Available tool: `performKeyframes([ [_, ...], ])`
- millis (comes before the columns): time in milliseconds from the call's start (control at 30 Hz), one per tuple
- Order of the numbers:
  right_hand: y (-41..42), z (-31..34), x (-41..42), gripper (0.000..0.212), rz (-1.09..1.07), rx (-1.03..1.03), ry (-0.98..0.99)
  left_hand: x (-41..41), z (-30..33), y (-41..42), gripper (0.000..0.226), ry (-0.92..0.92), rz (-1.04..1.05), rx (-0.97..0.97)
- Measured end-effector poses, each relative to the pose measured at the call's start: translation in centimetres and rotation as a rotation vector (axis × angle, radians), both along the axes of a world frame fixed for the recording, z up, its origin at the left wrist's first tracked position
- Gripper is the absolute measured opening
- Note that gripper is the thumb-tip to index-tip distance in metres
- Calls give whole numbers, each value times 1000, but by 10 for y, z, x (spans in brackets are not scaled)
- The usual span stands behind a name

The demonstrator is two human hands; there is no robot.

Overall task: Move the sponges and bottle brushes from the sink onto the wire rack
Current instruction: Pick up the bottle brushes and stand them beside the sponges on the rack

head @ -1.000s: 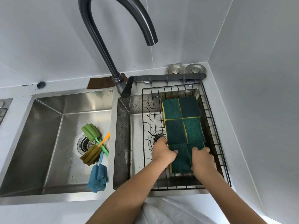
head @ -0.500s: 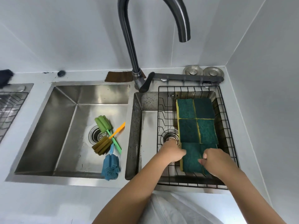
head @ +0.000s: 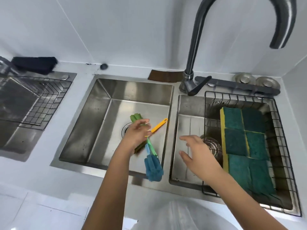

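A person's two bare arms reach forward over a steel double sink set into a white tabletop (head: 49, 188).

The left hand (head: 135, 136) is over the left basin (head: 93, 130), above the round drain. Its grip is narrow, fingers curled around the crossed handles of the bottle brushes, though motion blur hides whether it has fully closed on them. Just beyond the fingertips lies the green brush head (head: 136, 117). To the right of the grip the orange handle (head: 159, 125) angles up towards the basin's right wall. Below the grip, nearer the person, a green handle runs down to the blue brush head (head: 153, 168), which lies against the basin's near edge. A brownish-green brush head sits partly hidden under the wrist.

The right hand (head: 198, 154) hovers over the right basin (head: 186, 130), grip wide, fingers spread and pointing left, holding nothing. Immediately right of it is that basin's drain, and further right the black wire rack (head: 282, 146) rests across the basin. Six green sponges (head: 244, 143) with yellow edges lie flat on the rack in two touching columns of three.

Above both hands a dark grey tap (head: 196, 47) arches over. Far left of the left grip, another wire rack (head: 43, 103) sits over a third basin, with a black object on the tabletop behind it.
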State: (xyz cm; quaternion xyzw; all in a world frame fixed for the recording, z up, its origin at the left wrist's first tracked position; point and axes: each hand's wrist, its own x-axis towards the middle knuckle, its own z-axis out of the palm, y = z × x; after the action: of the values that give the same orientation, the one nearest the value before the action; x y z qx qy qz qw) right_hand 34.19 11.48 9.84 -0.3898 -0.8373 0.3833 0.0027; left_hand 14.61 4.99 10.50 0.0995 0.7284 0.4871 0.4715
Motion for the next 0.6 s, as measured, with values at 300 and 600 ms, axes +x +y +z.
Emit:
performKeyframes([
  [300, -45, -22, -108, 52, 135, 8, -138, -73, -78, -26, 21, 298, -12, -153],
  [600, -56, -43, -140, 56, 158, -127, -650, -89, -138, -24, 47, 461, -514, -426],
])
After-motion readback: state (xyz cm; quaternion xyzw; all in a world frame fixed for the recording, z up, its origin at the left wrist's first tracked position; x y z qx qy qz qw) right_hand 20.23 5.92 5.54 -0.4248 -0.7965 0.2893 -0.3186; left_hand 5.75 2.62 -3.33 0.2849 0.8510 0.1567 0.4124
